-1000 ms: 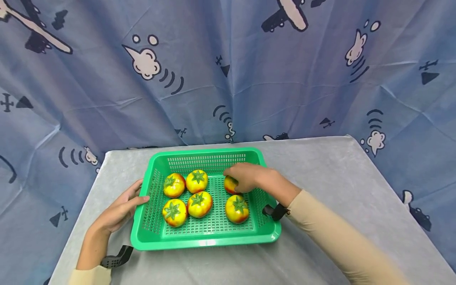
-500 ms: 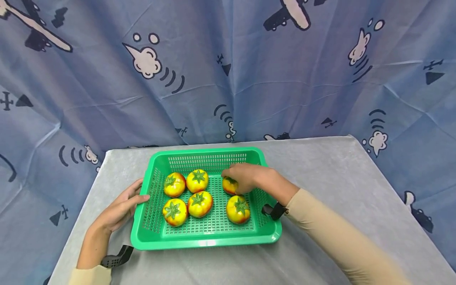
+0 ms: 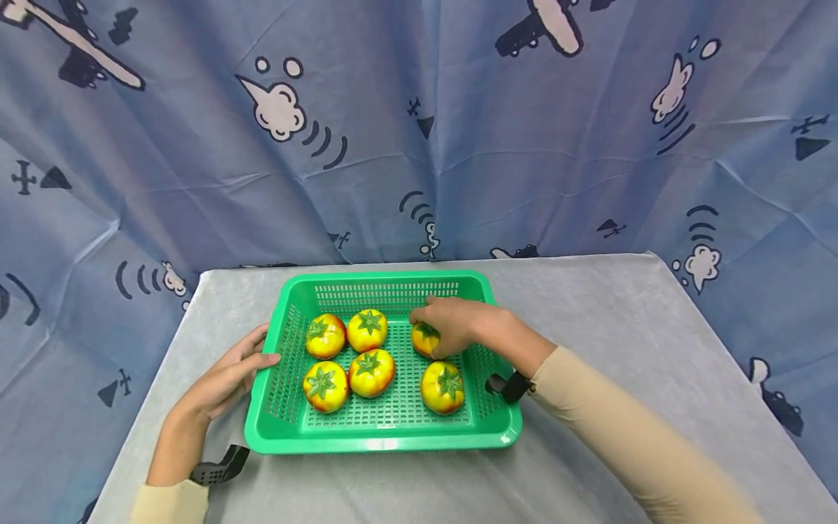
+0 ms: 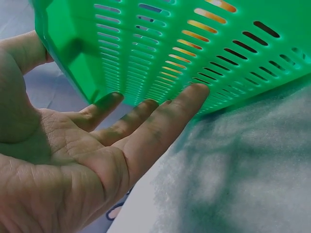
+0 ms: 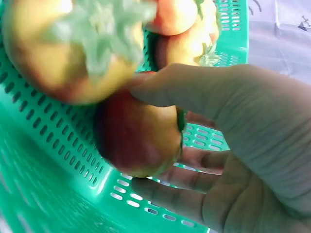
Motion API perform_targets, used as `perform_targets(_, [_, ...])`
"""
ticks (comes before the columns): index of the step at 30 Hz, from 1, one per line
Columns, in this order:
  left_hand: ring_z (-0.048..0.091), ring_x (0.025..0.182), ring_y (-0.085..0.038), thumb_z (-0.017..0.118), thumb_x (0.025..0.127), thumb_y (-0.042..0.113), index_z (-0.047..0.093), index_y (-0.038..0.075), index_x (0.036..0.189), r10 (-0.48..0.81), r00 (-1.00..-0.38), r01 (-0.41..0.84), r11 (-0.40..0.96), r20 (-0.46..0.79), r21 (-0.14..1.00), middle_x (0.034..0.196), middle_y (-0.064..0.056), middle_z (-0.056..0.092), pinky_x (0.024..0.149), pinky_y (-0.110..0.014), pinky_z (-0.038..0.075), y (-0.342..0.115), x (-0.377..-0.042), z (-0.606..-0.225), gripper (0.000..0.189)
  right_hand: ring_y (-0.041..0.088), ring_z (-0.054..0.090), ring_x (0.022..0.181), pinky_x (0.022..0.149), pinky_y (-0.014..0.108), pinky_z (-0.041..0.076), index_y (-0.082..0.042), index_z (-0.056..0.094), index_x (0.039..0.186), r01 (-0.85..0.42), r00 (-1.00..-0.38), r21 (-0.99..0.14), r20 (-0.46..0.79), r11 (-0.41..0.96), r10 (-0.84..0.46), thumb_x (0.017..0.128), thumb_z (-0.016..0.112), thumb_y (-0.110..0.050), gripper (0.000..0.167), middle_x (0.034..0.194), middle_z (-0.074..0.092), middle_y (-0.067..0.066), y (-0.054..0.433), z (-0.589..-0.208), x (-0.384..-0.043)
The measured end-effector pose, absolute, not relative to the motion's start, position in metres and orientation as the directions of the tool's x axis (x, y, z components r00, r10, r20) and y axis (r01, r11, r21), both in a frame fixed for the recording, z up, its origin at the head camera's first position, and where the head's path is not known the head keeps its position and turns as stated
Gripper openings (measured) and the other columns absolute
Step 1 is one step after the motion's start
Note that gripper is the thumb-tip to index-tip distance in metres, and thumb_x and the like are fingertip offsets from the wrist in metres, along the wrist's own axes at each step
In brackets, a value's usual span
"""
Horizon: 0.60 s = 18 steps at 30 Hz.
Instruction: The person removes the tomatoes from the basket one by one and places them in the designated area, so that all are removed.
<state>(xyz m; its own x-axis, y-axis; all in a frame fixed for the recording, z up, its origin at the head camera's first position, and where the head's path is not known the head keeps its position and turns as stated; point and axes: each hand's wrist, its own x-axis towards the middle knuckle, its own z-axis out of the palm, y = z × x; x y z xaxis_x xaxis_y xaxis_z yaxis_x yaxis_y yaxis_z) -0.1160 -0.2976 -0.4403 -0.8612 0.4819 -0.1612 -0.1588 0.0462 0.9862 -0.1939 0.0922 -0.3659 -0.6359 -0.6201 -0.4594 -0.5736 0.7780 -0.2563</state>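
Observation:
A green slotted plastic basket stands on the table, holding several glossy yellow-red tomatoes with green star-shaped tops. My left hand holds the basket's left side, thumb over the rim and fingers spread along the outer wall. Inside the basket, my right hand grips a tomato at the back right, thumb on the near side and fingers round the far side. Another tomato sits just in front of it. The left group includes a back-left tomato and a front-left tomato.
A grey-white cloth covers the table. Behind it hangs a blue curtain with airplane prints. Dark straps with small cameras sit on both wrists, the right one close to the basket's right rim.
The right hand has shifted the gripped tomato slightly left within the basket and keeps its hold. The left hand stays at the basket's side. The whole head view has drifted a little.

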Motion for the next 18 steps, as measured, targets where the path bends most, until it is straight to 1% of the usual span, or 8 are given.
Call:
perform_targets(4, [0.069, 0.125, -0.015, 0.049, 0.110, 0.011, 0.005, 0.000, 0.167, 0.488, -0.859, -0.158, 0.032, -0.153, 0.987, 0.149, 0.001, 0.051, 0.097, -0.038, 0.064, -0.296, -0.117, -0.441, 0.072, 0.025, 0.058, 0.107, 0.097, 0.041, 0.055, -0.016, 0.056, 0.151, -0.563, -0.663, -0.280, -0.410, 0.778, -0.627, 0.092, 0.081, -0.017, 0.064, 0.134, 0.056, 0.015, 0.097, -0.362, -0.189])
perform_targets(7, [0.069, 0.125, -0.016, 0.049, 0.110, 0.010, 0.004, 0.000, 0.167, 0.492, -0.857, -0.158, 0.030, -0.152, 0.987, 0.149, 0.002, 0.051, 0.096, -0.039, 0.064, -0.296, -0.117, -0.441, 0.073, 0.025, 0.059, 0.112, 0.102, 0.044, 0.055, -0.015, 0.055, 0.151, -0.566, -0.677, -0.296, -0.366, 0.770, -0.639, 0.092, 0.080, -0.017, 0.064, 0.135, 0.057, 0.015, 0.101, -0.359, -0.185])
perform_targets(11, [0.071, 0.122, -0.018, 0.048, 0.110, 0.008, 0.006, 0.001, 0.167, 0.492, -0.856, -0.169, 0.022, -0.157, 0.985, 0.148, 0.001, 0.051, 0.095, -0.041, 0.065, -0.296, -0.116, -0.441, 0.071, 0.024, 0.059, 0.111, 0.098, 0.044, 0.055, -0.016, 0.056, 0.149, -0.571, -0.695, -0.318, -0.303, 0.756, -0.652, 0.091, 0.079, -0.015, 0.062, 0.134, 0.057, 0.015, 0.108, -0.354, -0.178])
perform_targets(14, [0.071, 0.121, -0.018, 0.048, 0.110, 0.008, 0.007, 0.003, 0.167, 0.486, -0.858, -0.177, 0.022, -0.165, 0.984, 0.148, 0.001, 0.051, 0.094, -0.042, 0.065, -0.296, -0.115, -0.442, 0.070, 0.025, 0.058, 0.112, 0.098, 0.044, 0.056, -0.015, 0.057, 0.149, -0.574, -0.711, -0.331, -0.253, 0.749, -0.656, 0.091, 0.079, -0.015, 0.062, 0.135, 0.057, 0.016, 0.113, -0.351, -0.173])
perform_targets(18, [0.071, 0.122, -0.017, 0.049, 0.110, 0.009, 0.007, 0.004, 0.167, 0.476, -0.862, -0.180, 0.036, -0.176, 0.983, 0.148, 0.003, 0.051, 0.095, -0.041, 0.065, -0.298, -0.113, -0.441, 0.071, 0.028, 0.059, 0.118, 0.103, 0.046, 0.056, -0.014, 0.058, 0.149, -0.585, -0.723, -0.337, -0.196, 0.738, -0.662, 0.092, 0.080, -0.017, 0.061, 0.141, 0.057, 0.016, 0.118, -0.346, -0.168])
